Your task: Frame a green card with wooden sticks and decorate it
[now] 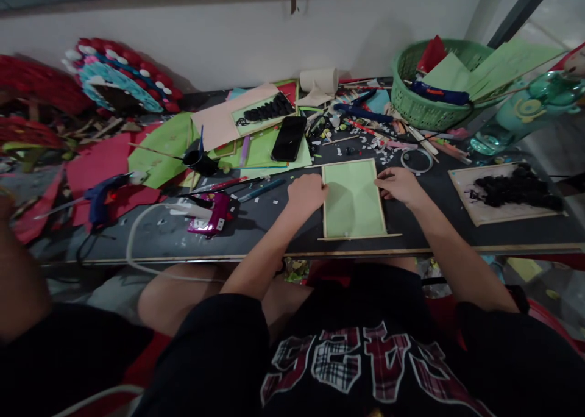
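Observation:
A light green rectangular panel with a thin wooden frame (pixel 353 200) lies flat on the dark worktable (pixel 256 228) in front of me. My left hand (pixel 307 192) presses its fingers on the panel's left edge. My right hand (pixel 400 184) rests with curled fingers on the upper right edge. Neither hand lifts the panel. A thin wooden strip along the panel's bottom edge sticks out to the right.
A black phone (pixel 289 138), green and red paper sheets, a blue glue gun (pixel 101 197), a pink tape dispenser (pixel 211 214) and pens lie left. A green basket (pixel 425 88), a tape ring (pixel 417 160) and a tray of black pieces (pixel 507 191) lie right. Another person's arm (pixel 18 270) is at far left.

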A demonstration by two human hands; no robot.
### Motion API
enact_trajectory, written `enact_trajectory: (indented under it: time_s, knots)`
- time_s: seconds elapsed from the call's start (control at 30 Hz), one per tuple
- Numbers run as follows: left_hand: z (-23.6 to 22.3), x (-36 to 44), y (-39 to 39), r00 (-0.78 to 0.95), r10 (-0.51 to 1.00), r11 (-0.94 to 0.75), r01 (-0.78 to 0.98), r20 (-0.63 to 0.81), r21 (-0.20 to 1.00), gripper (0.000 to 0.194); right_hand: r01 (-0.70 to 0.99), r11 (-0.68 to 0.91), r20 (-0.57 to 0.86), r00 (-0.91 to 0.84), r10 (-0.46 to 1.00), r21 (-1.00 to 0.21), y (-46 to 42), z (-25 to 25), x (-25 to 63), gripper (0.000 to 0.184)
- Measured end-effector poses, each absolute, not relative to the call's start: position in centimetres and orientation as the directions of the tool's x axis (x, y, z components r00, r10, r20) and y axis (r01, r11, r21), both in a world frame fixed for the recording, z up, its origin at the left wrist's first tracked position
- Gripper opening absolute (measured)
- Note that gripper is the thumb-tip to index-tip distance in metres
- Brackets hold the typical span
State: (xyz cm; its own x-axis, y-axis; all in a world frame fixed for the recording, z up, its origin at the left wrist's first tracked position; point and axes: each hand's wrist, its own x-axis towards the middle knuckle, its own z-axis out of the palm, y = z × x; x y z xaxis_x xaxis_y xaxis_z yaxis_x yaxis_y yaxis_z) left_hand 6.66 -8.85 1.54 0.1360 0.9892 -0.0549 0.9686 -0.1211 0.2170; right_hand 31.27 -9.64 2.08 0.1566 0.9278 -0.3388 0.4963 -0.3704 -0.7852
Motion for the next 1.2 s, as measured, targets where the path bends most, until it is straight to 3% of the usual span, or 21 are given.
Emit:
enact_trajectory:
  time_s: [0.1,0.33,0.43,0.53,0.67,0.8,0.97,1.2]
  knots:
    - [1.9,6.7,-8.9,0.066,0.986,-0.031,0.974,-0.151,0.225,0.028,0.269,-0.480,-0.459,0.138,0.877,-0.835,-9.0,2.1,31.8,0.019]
    - [2.4,6.6,-8.7,0.077,0.979,-0.008,0.940,-0.188,0.340,0.040,0.112,-0.454,-0.446,0.092,0.890,-0.884,-8.7,2.9,32.5,0.026]
    - [1.6,6.2,-8.4,0.131,0.977,-0.041,0.889,-0.167,0.457,0.040,0.047,-0.399,-0.396,0.066,0.916,-0.916,-8.6,2.6,33.1,0.022]
    - [0.7,5.9,-7.9,0.214,0.959,-0.046,0.762,-0.185,0.646,0.039,0.017,-0.358,-0.357,0.025,0.934,-0.934,-8.3,2.1,34.1,0.023]
    - [0.1,6.2,-7.2,0.271,0.909,0.156,0.483,-0.317,0.861,0.032,-0.033,-0.293,-0.291,-0.049,0.955,-0.956,-7.4,1.6,35.7,0.034]
    - [-0.7,6.8,-5.7,0.304,0.936,0.120,0.194,-0.176,0.974,0.031,-0.103,-0.206,-0.194,-0.111,0.975,-0.973,-6.3,1.6,36.4,0.049]
    - [-1.6,7.6,-3.6,0.224,0.974,0.038,-0.057,-0.024,0.998,0.042,-0.199,-0.121,-0.108,-0.072,0.992,-0.973,-5.9,1.1,35.0,0.057]
    - [-2.4,7.2,-4.3,0.097,0.995,-0.030,-0.046,0.035,0.998,0.051,-0.180,-0.067,-0.065,-0.021,0.998,-0.981,-7.0,-0.5,32.9,0.051]
